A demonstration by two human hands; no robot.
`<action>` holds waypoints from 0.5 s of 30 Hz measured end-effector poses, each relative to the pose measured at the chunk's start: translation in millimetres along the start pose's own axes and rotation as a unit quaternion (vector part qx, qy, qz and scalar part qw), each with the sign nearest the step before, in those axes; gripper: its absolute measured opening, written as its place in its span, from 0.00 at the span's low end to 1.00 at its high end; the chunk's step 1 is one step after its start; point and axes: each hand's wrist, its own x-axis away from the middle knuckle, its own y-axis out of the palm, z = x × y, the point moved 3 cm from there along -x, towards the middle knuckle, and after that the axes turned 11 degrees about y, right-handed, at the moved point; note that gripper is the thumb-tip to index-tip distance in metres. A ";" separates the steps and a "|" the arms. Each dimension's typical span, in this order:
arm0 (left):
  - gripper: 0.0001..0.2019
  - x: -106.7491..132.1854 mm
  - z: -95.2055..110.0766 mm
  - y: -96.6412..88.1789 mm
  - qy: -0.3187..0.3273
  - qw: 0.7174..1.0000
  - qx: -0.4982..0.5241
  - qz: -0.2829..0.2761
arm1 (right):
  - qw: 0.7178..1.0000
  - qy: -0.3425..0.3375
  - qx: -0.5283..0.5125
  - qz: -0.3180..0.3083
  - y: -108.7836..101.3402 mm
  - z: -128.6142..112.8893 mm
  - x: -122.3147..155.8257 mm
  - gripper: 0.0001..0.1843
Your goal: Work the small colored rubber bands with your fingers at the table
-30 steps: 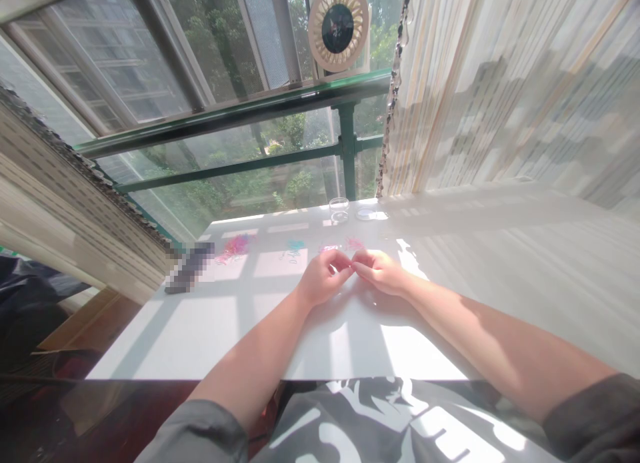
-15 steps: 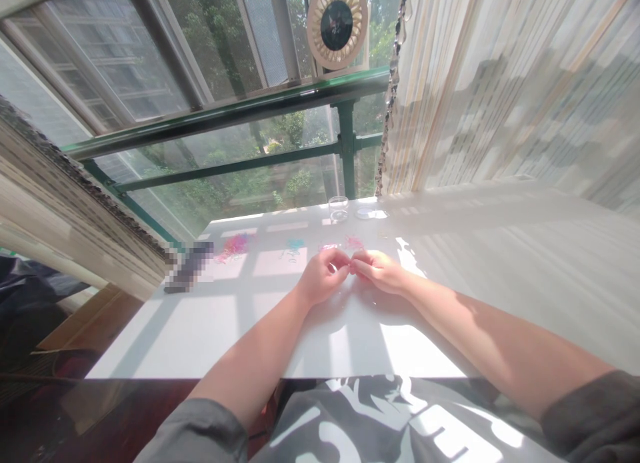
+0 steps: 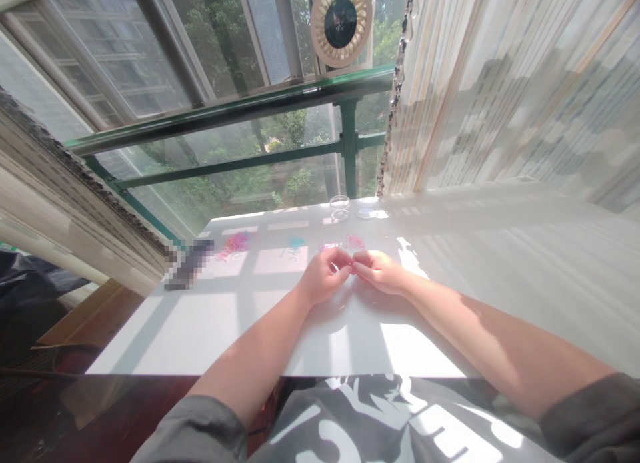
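Observation:
Over the middle of the white table (image 3: 210, 330), my left hand (image 3: 325, 274) and my right hand (image 3: 380, 271) meet at the fingertips. Both are closed in a pinch. What lies between the fingers is too small to make out. Just beyond them are a pink pile (image 3: 355, 241) of tiny thin pieces and a paler pink pile (image 3: 329, 247), partly behind my left hand. Further left lie a small teal pile (image 3: 295, 242) and a larger mixed pile (image 3: 236, 244), mostly pink with some purple and blue.
A clear round container (image 3: 340, 208) stands at the table's far edge, with a flat clear disc like a lid (image 3: 367, 212) beside it. A dark pixelated object (image 3: 190, 266) lies at the left edge. A green railing (image 3: 225, 120) and a curtain (image 3: 460, 103) border the table.
The view has shifted very slightly. My hands stay pinched together at the same spot, with only a tiny movement of the fingertips.

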 end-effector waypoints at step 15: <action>0.07 2.9 -5.1 2.3 -0.022 0.999 0.011 -0.023 | 0.999 -0.008 0.031 -0.002 -0.4 -5.0 2.3 0.12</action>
